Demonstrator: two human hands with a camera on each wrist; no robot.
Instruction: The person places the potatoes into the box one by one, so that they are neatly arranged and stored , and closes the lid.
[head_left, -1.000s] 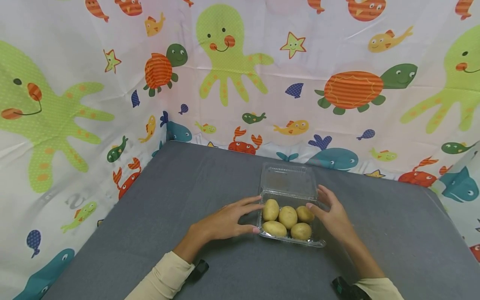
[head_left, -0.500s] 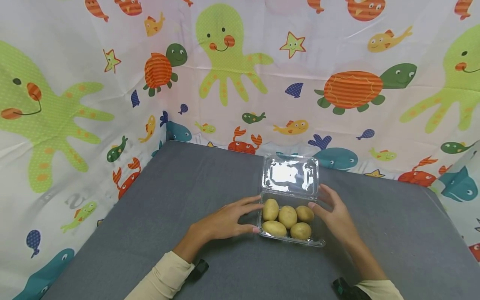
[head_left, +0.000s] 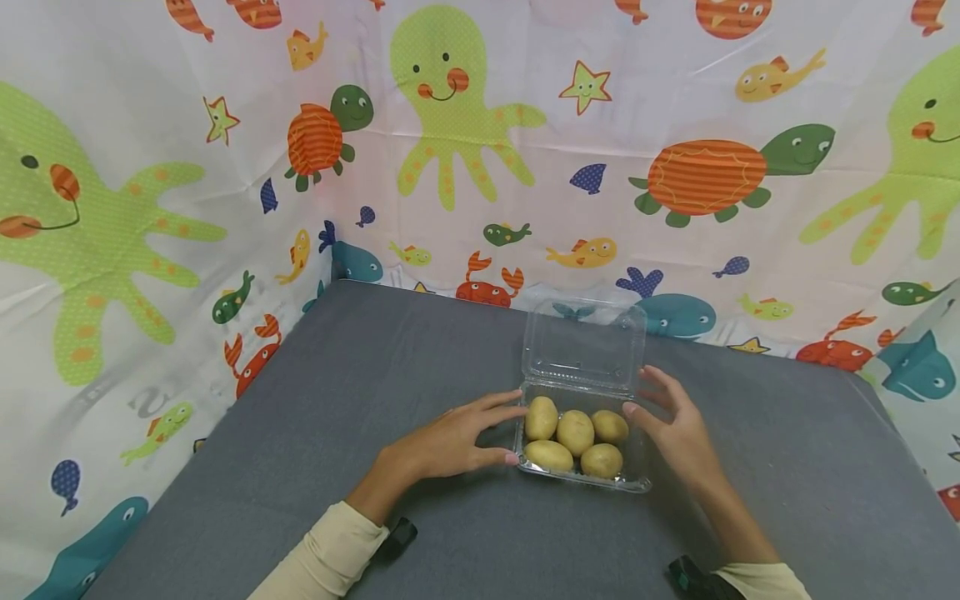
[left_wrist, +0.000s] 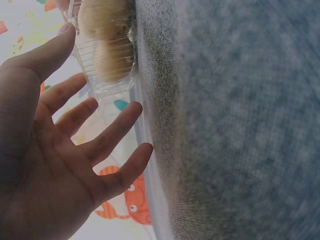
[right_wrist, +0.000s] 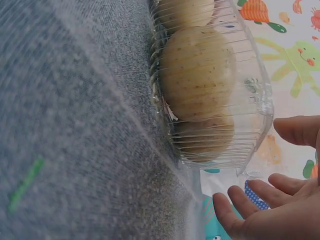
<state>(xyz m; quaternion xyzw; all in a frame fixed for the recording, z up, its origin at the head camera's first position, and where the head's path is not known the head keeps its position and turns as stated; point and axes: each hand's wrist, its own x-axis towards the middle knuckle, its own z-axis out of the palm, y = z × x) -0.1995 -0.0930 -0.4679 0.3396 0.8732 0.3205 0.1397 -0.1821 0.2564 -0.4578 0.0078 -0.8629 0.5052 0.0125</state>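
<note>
A clear plastic clamshell container [head_left: 585, 481] sits on the table with several yellowish potatoes [head_left: 576, 432] in its base. Its hinged lid [head_left: 583, 346] stands raised at the back, leaning away from me. My left hand [head_left: 456, 439] is at the container's left side, fingers spread, with thumb and forefinger tips at the rim. In the left wrist view that hand [left_wrist: 60, 150] has its fingers extended and parted. On the other side is my right hand [head_left: 678, 433], its thumb near the right rim. The right wrist view shows this hand [right_wrist: 285, 205] relaxed, beside the ribbed wall, gripping nothing.
Grey cloth covers the table [head_left: 405, 358]. A white curtain [head_left: 510, 83] printed with sea animals hangs behind and along the sides. Dark wrist devices, one a black wrist camera [head_left: 397, 540], sit at both cuffs.
The lid has swung higher, its far edge rising from near the table. My right hand has shifted slightly to the right, away from the potatoes. The left hand has stayed in place.
</note>
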